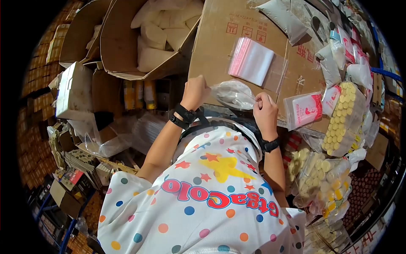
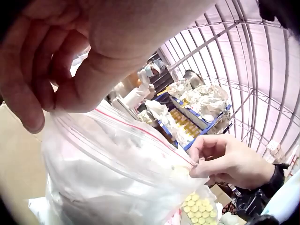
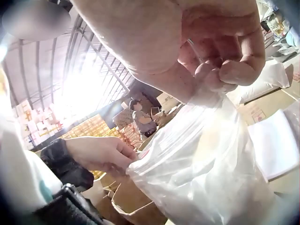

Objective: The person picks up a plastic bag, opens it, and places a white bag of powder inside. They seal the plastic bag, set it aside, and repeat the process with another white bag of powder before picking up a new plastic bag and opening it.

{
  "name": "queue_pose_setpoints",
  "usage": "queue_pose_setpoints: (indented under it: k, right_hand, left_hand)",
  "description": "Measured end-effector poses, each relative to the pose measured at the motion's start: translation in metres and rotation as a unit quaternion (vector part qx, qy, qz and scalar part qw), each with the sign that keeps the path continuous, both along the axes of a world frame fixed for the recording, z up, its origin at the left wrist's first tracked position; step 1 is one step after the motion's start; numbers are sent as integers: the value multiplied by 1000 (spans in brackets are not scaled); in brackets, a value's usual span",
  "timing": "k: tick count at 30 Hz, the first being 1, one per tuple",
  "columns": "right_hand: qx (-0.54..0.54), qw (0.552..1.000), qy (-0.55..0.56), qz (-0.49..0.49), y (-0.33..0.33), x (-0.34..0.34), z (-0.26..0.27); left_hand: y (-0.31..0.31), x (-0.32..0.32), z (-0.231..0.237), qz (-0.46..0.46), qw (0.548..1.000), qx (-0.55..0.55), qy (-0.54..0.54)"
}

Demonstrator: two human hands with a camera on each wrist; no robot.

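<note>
A clear plastic bag (image 1: pixel 234 95) with a zip strip hangs between the two hands at the cardboard's near edge. The left hand (image 1: pixel 196 92) pinches one top corner of it; in the left wrist view that hand (image 2: pixel 61 61) fills the upper left, above the bag (image 2: pixel 108 173). At the other corner, the right hand (image 1: pixel 265 111) pinches the bag between thumb and curled fingers, as the right wrist view shows with the hand (image 3: pixel 215 51) over the bag (image 3: pixel 211 164). Whitish contents show through the plastic. A red line runs along the bag's top.
A stack of flat zip bags (image 1: pixel 252 61) lies on the cardboard (image 1: pixel 211 51). Right of it are a pink-labelled packet (image 1: pixel 303 110), bags of yellow round pieces (image 1: pixel 340 120) and a filled white bag (image 1: pixel 284 19). Large cartons (image 1: pixel 114 46) with sacks stand at the left.
</note>
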State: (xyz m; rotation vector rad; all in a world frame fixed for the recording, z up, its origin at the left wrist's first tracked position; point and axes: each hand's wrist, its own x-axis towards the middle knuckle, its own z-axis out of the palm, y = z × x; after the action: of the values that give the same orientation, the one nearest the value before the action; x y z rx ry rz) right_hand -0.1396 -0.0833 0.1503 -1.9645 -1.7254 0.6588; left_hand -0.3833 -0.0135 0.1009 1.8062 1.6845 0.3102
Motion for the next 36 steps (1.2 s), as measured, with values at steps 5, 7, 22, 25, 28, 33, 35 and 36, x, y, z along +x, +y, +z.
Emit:
queue_pose_setpoints:
  k: [5,7,22,25,28,33,35,36]
  right_hand:
    - [11,1000,-9,6,0,-2,-2]
    - [10,1000,-6,0,0,3,-4]
    - [11,1000,14,-13,3,9,-7]
    - [14,1000,-4,-1,3,9,-7]
    - [14,1000,1,-2,2,9,-8]
    - [14,1000,0,2,0,8,-8]
    - [19,1000,5,0,1,8,-7]
    - [22,1000,12,-2,2,10,-6]
  left_hand:
    - [-1,0,0,19,999,-15,-45]
    - [-1,0,3,20,998,-13,-61]
    - [-1,-3,1,-33,991,41,-125]
    - [-4,4,4,-27,993,62,-94]
    - [-6,9,3,-5,993,74,-92]
    - [-1,2,0,-14,992,58,-113]
    - [0,1,3,-23,990,65,-126]
    - [-3,3,6,-22,987,84,-136]
